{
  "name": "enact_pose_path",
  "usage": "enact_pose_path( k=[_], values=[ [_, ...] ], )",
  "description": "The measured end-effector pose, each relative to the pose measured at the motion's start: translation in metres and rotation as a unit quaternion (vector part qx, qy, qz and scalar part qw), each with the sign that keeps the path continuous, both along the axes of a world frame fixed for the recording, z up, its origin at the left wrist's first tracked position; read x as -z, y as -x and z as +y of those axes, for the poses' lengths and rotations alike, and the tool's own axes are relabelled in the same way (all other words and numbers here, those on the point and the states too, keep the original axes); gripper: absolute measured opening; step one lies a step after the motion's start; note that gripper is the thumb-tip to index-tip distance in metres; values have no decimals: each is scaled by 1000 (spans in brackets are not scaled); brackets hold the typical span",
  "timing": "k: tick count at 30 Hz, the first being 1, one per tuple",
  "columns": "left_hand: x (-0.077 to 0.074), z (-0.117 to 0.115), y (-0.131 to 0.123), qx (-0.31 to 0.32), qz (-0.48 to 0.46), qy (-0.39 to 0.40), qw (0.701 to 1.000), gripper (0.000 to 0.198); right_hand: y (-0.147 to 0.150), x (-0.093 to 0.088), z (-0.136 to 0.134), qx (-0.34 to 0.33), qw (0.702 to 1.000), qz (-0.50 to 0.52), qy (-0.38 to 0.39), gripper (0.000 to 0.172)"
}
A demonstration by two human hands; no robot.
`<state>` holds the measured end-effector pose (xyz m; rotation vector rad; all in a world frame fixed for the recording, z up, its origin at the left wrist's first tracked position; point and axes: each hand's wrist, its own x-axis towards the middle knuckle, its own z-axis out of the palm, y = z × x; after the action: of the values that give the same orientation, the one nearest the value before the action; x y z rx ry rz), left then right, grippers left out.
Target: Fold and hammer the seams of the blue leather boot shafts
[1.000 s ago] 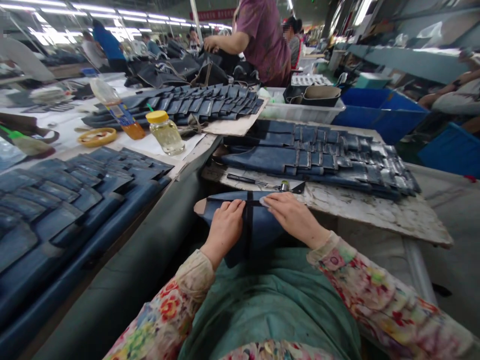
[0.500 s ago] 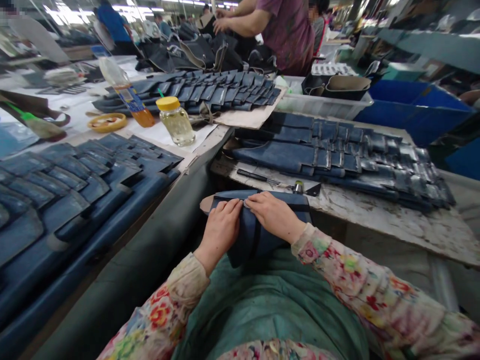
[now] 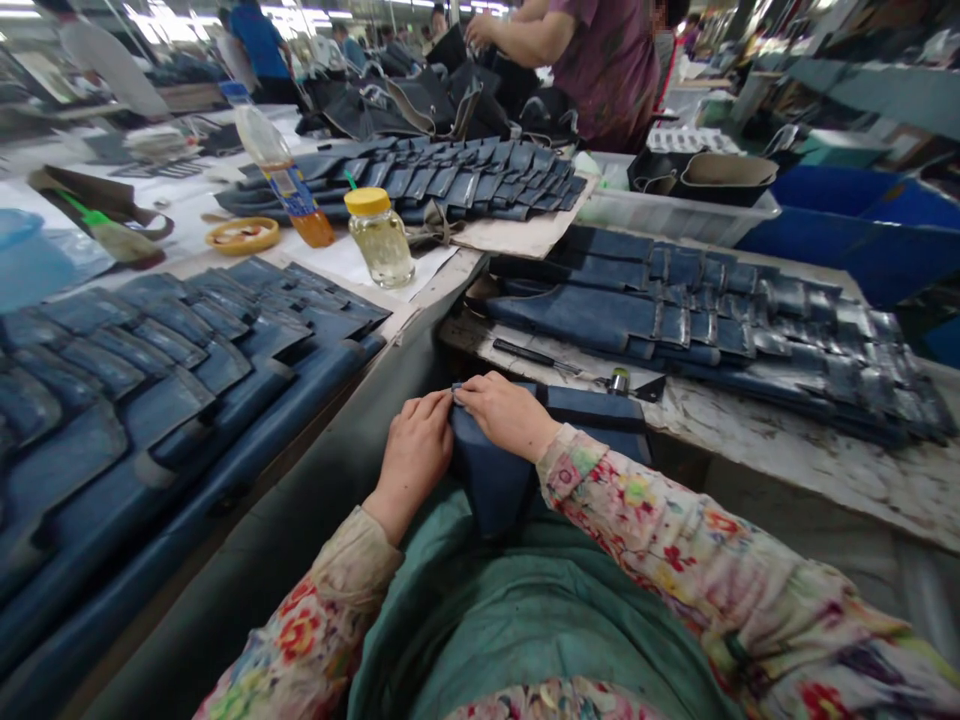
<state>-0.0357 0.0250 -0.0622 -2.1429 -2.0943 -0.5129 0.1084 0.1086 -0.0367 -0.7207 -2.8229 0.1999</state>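
Note:
A dark blue leather piece [image 3: 491, 480] lies across my lap over the green apron [image 3: 517, 610], its far edge near the bench. My left hand [image 3: 418, 440] pinches its upper left edge, fingers bent and pressed together. Right beside it, my right hand [image 3: 504, 412] pinches the same edge, thumb and fingertips nearly touching the left fingertips. Whatever the tips cover is hidden. A dark strip crosses the leather piece to the right of my right hand. Just beyond it on the bench lie a black-handled tool [image 3: 534, 355] and a small metal cylinder [image 3: 619, 381].
Overlapping blue leather pieces lie at left [image 3: 150, 360], at right [image 3: 675, 310] and at the back [image 3: 420, 180]. A yellow-lidded jar [image 3: 381, 240], a bottle [image 3: 289, 190] and a yellow dish [image 3: 242, 236] stand on the table. A co-worker in a purple shirt [image 3: 607, 70] handles dark pieces behind.
Both hands have slid left along the edge of the leather piece, to its left end, still pinching. The view has turned slightly to the left.

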Motion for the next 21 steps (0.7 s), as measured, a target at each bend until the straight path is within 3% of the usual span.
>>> enact_pose_path(
  k=[6, 10, 14, 17, 21],
  values=[
    [-6, 1, -8, 14, 38, 17, 999, 36, -9, 0, -1, 6, 1000, -4, -11, 28],
    [-20, 2, -21, 26, 122, 58, 990, 38, -48, -3, -7, 23, 999, -9, -32, 29],
    [-36, 12, -17, 55, 168, 99, 979, 35, -100, -8, -17, 53, 996, -27, -60, 29],
    [-49, 39, -8, 97, 162, 134, 973, 30, -132, -4, -31, 95, 993, -22, -71, 31],
    [-56, 99, -17, 115, 149, 137, 973, 35, -155, 15, -55, 181, 981, 50, -51, 33]
  ],
)
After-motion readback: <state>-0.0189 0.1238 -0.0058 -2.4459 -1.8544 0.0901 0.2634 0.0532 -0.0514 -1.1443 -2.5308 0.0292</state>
